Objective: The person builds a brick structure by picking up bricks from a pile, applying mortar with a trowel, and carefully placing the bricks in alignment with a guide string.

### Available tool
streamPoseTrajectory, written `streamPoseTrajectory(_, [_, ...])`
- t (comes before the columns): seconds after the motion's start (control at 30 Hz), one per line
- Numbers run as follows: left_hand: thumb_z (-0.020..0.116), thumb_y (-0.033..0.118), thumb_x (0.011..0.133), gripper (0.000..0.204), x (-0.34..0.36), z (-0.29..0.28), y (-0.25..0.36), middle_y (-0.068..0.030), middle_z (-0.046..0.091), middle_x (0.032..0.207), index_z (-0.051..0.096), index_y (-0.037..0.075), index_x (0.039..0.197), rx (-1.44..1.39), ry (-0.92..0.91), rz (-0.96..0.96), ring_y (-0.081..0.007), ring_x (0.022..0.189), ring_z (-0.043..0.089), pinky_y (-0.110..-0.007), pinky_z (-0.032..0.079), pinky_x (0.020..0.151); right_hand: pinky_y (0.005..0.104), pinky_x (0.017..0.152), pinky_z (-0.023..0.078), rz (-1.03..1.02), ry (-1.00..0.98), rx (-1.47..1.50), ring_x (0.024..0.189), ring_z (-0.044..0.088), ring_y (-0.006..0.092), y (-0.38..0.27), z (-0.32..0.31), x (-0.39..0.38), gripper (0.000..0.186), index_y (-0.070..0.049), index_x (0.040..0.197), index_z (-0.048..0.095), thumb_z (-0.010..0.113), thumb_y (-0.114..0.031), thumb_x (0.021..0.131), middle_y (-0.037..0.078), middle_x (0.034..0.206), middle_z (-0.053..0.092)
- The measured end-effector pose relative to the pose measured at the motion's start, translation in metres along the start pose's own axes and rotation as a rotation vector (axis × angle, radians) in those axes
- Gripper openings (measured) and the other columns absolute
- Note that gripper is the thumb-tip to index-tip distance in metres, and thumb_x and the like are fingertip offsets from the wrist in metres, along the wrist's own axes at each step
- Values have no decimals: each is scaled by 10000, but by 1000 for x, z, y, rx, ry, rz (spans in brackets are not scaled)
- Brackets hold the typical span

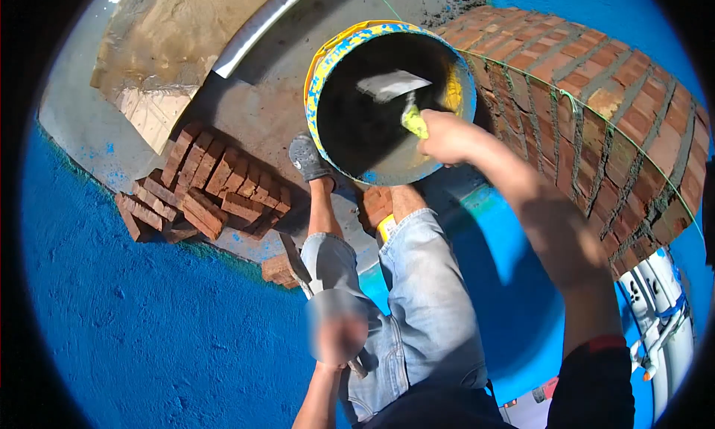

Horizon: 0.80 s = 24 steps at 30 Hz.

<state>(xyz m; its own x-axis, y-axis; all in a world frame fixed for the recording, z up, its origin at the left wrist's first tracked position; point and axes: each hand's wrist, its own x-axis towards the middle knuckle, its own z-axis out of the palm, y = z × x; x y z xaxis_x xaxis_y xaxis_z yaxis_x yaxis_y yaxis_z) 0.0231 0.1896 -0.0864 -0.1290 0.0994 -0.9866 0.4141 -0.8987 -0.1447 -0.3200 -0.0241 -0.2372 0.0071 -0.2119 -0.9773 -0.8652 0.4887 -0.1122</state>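
My right hand (450,138) is closed around the yellow-green handle of a trowel (393,86). The trowel's pale metal blade, slightly smeared, is over the dark inside of a large round bucket (316,105) with a blue and yellow rim. My left hand (340,336) is by my lap, its fingers largely lost in blur. A long thin tool (293,256) passes through it; a dark flat end points away from me and a short end shows below the hand. Its exact kind cannot be made out.
A curved brick wall (536,94) with mortar joints and a green string (633,142) stands at right. Loose bricks (212,179) are piled at left, near a wooden board (153,53). White pipes (663,317) are at lower right. The floor (149,317) is blue.
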Motion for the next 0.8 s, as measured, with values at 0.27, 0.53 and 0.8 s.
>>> streamPoseTrajectory(0.27, [583, 382, 883, 328, 12, -20, -13, -64, 612, 846, 597, 58, 928, 68, -241, -91, -172, 740, 580, -287, 474, 656, 374, 607, 534, -179, -251, -935, 632, 670, 212, -84, -93, 17, 139, -2, 788, 711, 623, -60, 698, 171, 814, 692])
streamPoseTrajectory(0.53, [597, 402, 867, 312, 9, -23, -15, -47, 591, 803, 588, 91, 864, 56, -206, -91, -168, 719, 564, -282, 460, 645, 343, 597, 565, 19, 343, -859, 868, 647, 250, -75, 83, 20, 336, 31, 1064, 626, 624, -155, 785, 129, 940, 645])
streamPoseTrajectory(0.8, [581, 413, 870, 356, 20, -20, -28, -64, 598, 837, 583, 57, 881, 8, -238, -121, -160, 734, 568, -272, 459, 643, 395, 801, 527, 121, 233, -260, 975, 633, 358, -32, -36, -28, 331, 50, 1070, 598, 602, -126, 790, 221, 1054, 638])
